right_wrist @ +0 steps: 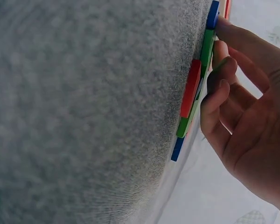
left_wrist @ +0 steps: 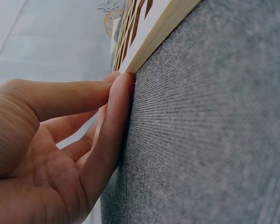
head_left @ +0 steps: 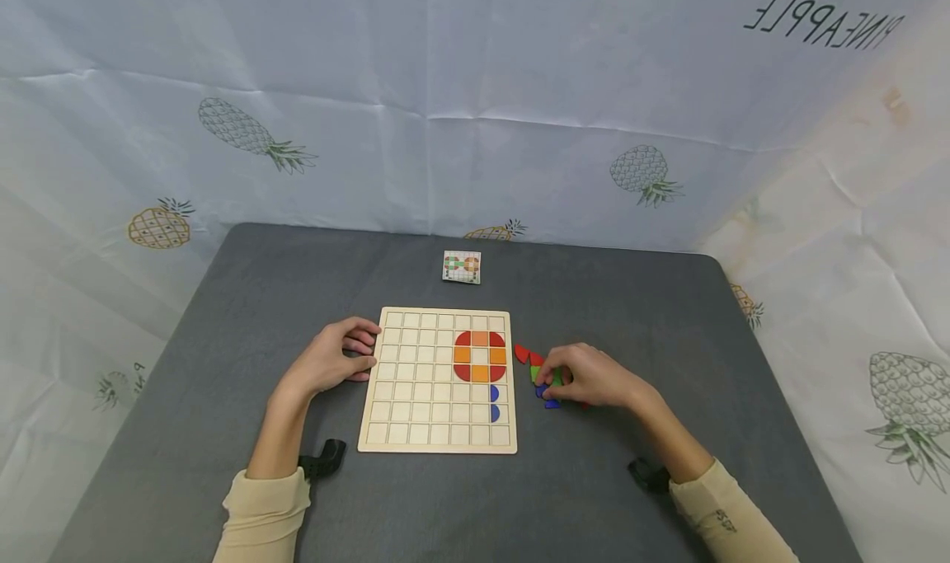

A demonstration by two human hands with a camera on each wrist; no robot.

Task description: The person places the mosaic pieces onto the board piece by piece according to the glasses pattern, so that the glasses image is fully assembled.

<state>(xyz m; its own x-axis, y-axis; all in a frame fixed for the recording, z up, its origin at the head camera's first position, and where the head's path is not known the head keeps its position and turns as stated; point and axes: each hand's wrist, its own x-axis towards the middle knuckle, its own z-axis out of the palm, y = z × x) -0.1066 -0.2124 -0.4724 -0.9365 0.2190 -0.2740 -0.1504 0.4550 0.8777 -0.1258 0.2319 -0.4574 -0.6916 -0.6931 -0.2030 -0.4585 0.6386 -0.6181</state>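
Note:
A square wooden grid board (head_left: pixel 416 415) lies on the grey table. My left hand (head_left: pixel 337 355) holds its left rim, thumb and fingertips at the edge; the left wrist view shows the wooden board edge (left_wrist: pixel 151 39) at those fingertips. Red and orange tiles (head_left: pixel 480 373) form a ring on the board, with two blue half-circles (head_left: pixel 495 413) below it. My right hand (head_left: pixel 594 375) is over a small pile of coloured pieces right of the board. Its thumb and index finger pinch a blue piece (right_wrist: pixel 213 14), beside a green piece (right_wrist: pixel 206 46) and a red piece (right_wrist: pixel 191 88).
A small pattern card (head_left: pixel 462 266) stands behind the board. One red piece (head_left: pixel 522 354) lies close to the board's right edge. Pineapple-print cloth (head_left: pixel 445 134) hangs behind the table. Dark straps with camera mounts (head_left: pixel 322 459) sit at the wrists.

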